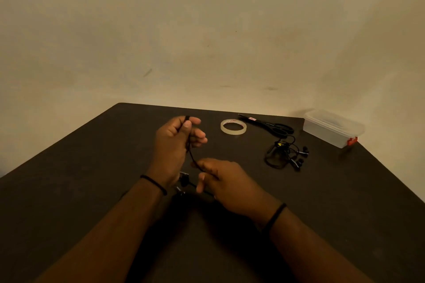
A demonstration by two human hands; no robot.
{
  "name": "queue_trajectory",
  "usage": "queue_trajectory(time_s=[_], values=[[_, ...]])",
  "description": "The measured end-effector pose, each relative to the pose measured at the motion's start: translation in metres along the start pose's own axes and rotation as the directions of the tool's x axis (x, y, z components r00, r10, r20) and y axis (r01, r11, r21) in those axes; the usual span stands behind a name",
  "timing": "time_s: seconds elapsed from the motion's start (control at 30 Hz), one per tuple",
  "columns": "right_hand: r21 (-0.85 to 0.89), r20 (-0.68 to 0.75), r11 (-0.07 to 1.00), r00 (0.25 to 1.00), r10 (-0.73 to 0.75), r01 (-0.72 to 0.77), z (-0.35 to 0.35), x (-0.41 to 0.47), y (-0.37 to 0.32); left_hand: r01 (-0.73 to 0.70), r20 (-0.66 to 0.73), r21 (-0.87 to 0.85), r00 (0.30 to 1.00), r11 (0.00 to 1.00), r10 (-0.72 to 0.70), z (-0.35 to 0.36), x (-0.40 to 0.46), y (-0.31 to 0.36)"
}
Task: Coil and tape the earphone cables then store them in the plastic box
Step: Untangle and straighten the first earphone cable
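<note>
Plain room, looks like a home or small office, can't tell which — I'm at a dark bench (92,167) pushed against a bare, scuffed beige wall (207,30), dim warm light.

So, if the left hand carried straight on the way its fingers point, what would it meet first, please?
Probably the tape roll: the left hand, gripping the earphone cable, points its fingers rightward at it. Depth is unclear.

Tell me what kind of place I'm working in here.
Probably a plain indoor room set up as a work spot: a dark table against a bare beige wall, with only tape, scissors and a plastic box.
</note>
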State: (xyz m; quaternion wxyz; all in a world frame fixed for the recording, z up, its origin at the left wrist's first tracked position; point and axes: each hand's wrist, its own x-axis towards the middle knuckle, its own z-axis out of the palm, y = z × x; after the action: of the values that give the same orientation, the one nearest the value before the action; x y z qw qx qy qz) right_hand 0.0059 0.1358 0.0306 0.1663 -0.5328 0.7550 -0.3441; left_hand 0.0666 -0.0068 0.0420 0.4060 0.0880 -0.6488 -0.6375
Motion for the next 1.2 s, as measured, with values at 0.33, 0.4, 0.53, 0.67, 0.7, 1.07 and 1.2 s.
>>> queue_trajectory(time_s=[0.33,0.4,0.53,0.67,0.7,1.07,1.2], values=[[0.207,-0.223,0.977,0.975,-0.010,0.058,-0.024,-0.016,-0.006,-0.062,0.379,0.390,0.920,0.919,-0.099,0.004,-0.007,-0.005],[0.146,-0.354,0.982,0.933,-0.061,0.119,-0.031,-0.017,-0.003,-0.029,0.440,0.318,0.890,0.948,-0.121,0.008,-0.011,-0.002],[0.070,-0.540,0.976,0.831,-0.135,0.204,-0.042,-0.017,0.005,0.084,0.530,0.194,0.830,0.977,-0.176,0.004,-0.013,0.006],[0.158,-0.631,0.957,0.770,-0.092,0.244,-0.049,-0.017,0.010,0.191,0.629,0.042,0.757,0.981,-0.175,0.004,-0.013,0.013],[0.201,-0.630,0.943,0.772,-0.082,0.264,-0.049,-0.016,0.011,0.242,0.634,-0.052,0.757,0.969,-0.155,0.005,-0.014,0.015],[-0.100,-0.095,0.994,0.995,0.027,-0.037,0.000,0.005,0.015,0.190,0.090,-0.653,0.981,0.733,-0.174,-0.004,0.006,0.014],[-0.209,0.061,0.978,0.998,-0.004,0.016,0.010,0.001,-0.012,0.073,-0.083,-0.501,0.988,0.862,-0.131,-0.008,0.006,0.010]])
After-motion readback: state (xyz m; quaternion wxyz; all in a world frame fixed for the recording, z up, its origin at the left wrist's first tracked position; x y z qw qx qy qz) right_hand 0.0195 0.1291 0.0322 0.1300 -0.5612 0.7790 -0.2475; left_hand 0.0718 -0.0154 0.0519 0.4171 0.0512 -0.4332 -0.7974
